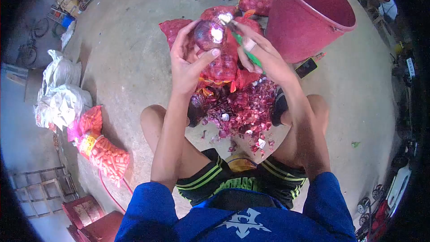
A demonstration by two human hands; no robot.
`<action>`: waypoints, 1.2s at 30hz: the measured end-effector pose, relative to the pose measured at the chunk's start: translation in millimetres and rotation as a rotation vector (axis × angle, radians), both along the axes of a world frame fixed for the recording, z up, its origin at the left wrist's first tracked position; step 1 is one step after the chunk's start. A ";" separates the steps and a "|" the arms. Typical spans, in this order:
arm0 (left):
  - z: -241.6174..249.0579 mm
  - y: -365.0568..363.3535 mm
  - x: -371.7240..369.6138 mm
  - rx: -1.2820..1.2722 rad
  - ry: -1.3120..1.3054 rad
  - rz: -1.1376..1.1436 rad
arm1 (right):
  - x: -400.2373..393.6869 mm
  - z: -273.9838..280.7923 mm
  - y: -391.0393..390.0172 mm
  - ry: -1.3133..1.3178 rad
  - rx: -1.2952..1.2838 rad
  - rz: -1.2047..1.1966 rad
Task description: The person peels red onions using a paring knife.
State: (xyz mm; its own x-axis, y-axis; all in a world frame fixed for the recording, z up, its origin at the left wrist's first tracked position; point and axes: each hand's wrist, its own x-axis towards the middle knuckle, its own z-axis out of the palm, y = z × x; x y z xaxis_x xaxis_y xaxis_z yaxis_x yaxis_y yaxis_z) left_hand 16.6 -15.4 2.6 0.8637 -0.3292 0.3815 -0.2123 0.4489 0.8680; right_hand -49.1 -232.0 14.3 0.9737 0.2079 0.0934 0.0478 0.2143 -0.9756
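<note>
A large red onion (205,36) with a white cut face is held up in my left hand (187,65), fingers curled around its side and the thumb along its lower edge. My right hand (265,56) grips a knife (253,57) by its green handle, close to the onion's right side. The knife's blade is hard to make out. By the right fingertips is a small white cut piece (225,18). Beneath both hands lie red net bags of onions (219,68). Purple onion skins (235,112) are heaped on the floor between my feet.
A big red tub (275,22) stands at the upper right, with a phone (306,68) on the floor by its base. White sacks (67,103) and a bag of carrots (109,157) sit at the left. Red stools or crates (96,219) are at lower left.
</note>
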 end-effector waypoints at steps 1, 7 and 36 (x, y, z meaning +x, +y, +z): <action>0.0 -0.5 -0.6 0.000 0.000 0.000 | 2.0 -6.0 2.5 -0.066 -0.017 -0.007; -1.5 2.0 -1.8 -0.029 0.041 -0.121 | 10.5 -8.9 3.1 -0.065 0.096 -0.100; -20.5 18.2 10.8 -0.314 0.423 -0.368 | 6.3 -17.2 -9.4 -0.433 -0.646 -0.326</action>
State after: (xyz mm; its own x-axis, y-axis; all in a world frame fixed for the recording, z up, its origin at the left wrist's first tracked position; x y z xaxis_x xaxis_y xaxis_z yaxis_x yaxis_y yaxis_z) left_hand 27.4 2.8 -17.9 0.8123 -0.5612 0.1590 0.3362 0.6732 0.6586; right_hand -42.8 -241.4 -2.9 0.8997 0.0637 0.4318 0.4090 -0.4687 -0.7830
